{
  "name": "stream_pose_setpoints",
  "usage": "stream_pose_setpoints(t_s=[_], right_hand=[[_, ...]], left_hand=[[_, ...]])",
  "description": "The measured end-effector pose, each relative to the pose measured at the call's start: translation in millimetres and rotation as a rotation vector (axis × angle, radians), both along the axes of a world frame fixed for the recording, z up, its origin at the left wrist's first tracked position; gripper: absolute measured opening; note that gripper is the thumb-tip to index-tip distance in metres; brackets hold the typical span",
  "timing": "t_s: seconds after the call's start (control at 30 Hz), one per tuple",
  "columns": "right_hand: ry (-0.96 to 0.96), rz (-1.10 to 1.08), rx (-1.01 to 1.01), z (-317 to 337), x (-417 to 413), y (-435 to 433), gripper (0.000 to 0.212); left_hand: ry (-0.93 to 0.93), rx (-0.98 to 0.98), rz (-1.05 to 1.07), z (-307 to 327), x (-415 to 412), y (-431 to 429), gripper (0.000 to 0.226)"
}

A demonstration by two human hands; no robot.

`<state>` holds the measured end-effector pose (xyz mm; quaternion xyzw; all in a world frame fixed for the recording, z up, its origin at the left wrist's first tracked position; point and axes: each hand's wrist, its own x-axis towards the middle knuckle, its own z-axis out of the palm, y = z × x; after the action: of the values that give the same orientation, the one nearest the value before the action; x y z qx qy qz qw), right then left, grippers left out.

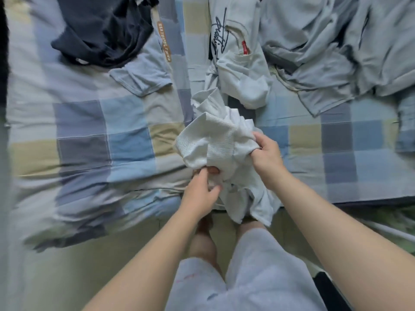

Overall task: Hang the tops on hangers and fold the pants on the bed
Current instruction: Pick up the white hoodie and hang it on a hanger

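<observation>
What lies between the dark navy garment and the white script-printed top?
Head view: a pale blue T-shirt with an orange label strip, then bare checked bedsheet.

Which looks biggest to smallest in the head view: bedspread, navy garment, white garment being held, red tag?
1. bedspread
2. navy garment and white garment: alike; white is nearer, so unranked
3. red tag

We hold a crumpled garment (213, 140) over the middle of the near edge of the bed (85, 140), left hand (199, 194) under it, right hand (267, 153) at its right side. Just behind it lies a lettered top (238, 52). Far left, a bunched garment (101, 30) lies on a flat top (139, 79); far right, a heap of clothes (336, 41).
</observation>
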<state>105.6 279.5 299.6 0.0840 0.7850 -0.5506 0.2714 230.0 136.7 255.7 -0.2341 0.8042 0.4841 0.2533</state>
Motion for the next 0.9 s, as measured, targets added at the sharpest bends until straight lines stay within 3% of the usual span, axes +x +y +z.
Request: stream_pose_setpoints(t_s=[0.07,0.17,0.33,0.4,0.53,0.63,0.73,0.9], right_hand=[[0.051,-0.051,-0.093,55.0,1.8,-1.5,0.039],[0.151,-0.021,-0.238,132.7,-6.0,-7.2,0.048],[0.298,0.105,-0.494,236.1,-19.9,-17.8,0.064],[0.328,0.167,-0.569,266.0,-21.7,-22.3,0.068],[0.422,0.275,-0.652,321.5,-25.8,-34.2,0.053],[0.534,0.326,-0.680,368.3,-31.4,-48.9,0.040],[0.685,0.361,-0.687,415.5,-38.5,-69.8,0.036],[0.846,0.302,-0.666,480.5,-48.5,-100.1,0.033]], left_hand=[[0.032,0.115,0.137,42.3,1.9,-0.9,0.026],[0.146,0.198,0.440,110.1,-5.7,-13.0,0.009],[0.498,0.273,0.735,226.6,-32.9,-64.8,0.012],[0.593,0.366,0.699,273.7,-43.2,-82.5,0.011],[0.642,0.346,0.348,347.8,-60.5,-99.1,0.080],[0.677,0.373,0.153,389.6,-70.9,-94.7,0.100],[0.782,0.434,0.093,420.4,-86.0,-86.8,0.089],[1.017,0.505,0.281,472.7,-106.8,-92.3,0.045]])
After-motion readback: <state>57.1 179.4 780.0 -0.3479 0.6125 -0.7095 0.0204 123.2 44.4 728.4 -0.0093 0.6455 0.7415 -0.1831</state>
